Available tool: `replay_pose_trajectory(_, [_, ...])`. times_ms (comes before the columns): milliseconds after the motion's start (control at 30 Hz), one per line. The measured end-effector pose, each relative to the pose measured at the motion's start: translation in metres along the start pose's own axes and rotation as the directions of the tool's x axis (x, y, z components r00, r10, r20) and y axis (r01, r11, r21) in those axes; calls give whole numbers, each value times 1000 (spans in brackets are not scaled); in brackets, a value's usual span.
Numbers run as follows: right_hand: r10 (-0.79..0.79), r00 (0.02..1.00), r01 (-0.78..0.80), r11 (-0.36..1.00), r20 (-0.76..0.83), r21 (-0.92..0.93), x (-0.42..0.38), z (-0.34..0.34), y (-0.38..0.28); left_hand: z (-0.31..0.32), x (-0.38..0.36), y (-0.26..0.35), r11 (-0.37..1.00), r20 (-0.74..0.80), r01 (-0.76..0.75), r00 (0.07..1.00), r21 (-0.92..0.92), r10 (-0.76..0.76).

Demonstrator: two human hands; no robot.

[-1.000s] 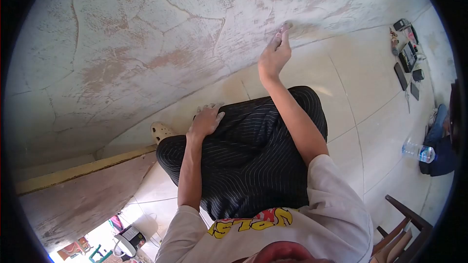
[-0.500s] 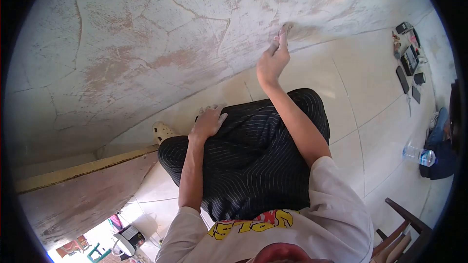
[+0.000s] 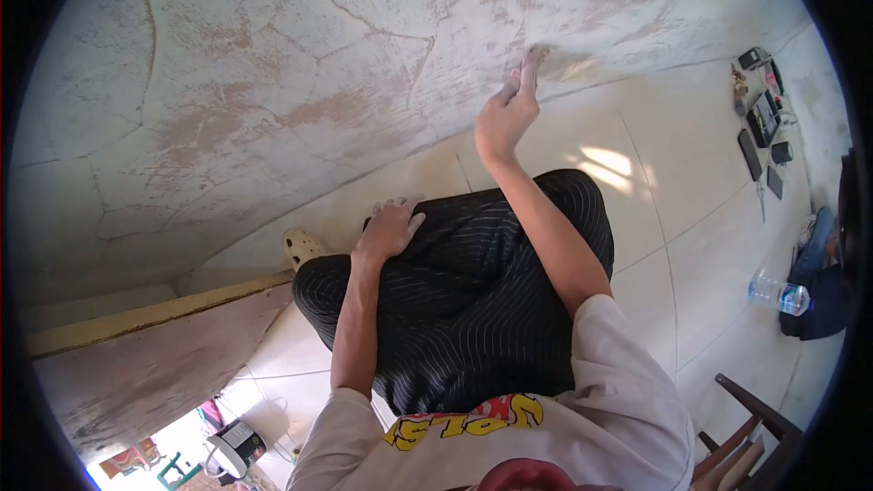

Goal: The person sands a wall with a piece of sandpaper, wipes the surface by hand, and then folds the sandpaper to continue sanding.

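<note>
My right hand (image 3: 507, 116) is raised against the rough, whitish wall (image 3: 273, 82), which shows brown scraped patches and crack lines. Its fingertips press a small brownish piece (image 3: 534, 56) flat onto the wall just above the floor line; I cannot tell what the piece is. My left hand (image 3: 387, 229) rests palm down on my knee, on the black pinstriped trousers (image 3: 473, 282), fingers spread and holding nothing.
I crouch on cream floor tiles (image 3: 691, 182). A beige clog (image 3: 302, 244) shows by my left knee. Several small dark tools and devices (image 3: 759, 118) lie at the far right, with a water bottle (image 3: 778, 295) and a wooden chair (image 3: 755, 423) nearer. A worn wooden board (image 3: 155, 355) runs at lower left.
My right hand stays pressed at the same wall spot, shifting only slightly. A bright patch of sunlight has appeared on the tile beside my right knee. The left hand has not moved.
</note>
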State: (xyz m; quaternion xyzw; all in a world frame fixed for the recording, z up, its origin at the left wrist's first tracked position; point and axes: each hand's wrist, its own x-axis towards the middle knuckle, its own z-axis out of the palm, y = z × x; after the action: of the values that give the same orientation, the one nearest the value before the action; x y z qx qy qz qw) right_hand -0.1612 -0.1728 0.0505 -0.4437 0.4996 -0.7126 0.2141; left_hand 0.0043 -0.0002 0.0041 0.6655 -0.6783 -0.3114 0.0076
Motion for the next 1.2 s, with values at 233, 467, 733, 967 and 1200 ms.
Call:
replay_pose_trajectory(233, [17,999,-21,995,-44,-93,26,-13,-6,1,2,4,999,33,-1,999,42,0])
replay_pose_trajectory(467, [41,998,-46,993,-48,-106,26,-4,9,2,2,1,999,-19,-45,999,-18,45])
replay_pose_trajectory(733, [29,999,-34,992,-44,-124,31,-10,-1,2,-1,5,1000,-1,-16,1000,-3,16])
replay_pose_trajectory(967, [205,978,-208,965,-34,-158,18,-11,-27,2,2,3,999,-49,-37,998,-7,37])
replay_pose_trajectory(1200, [-20,1000,21,997,13,-78,22,-10,-7,-4,-2,8,999,21,27,999,44,-28])
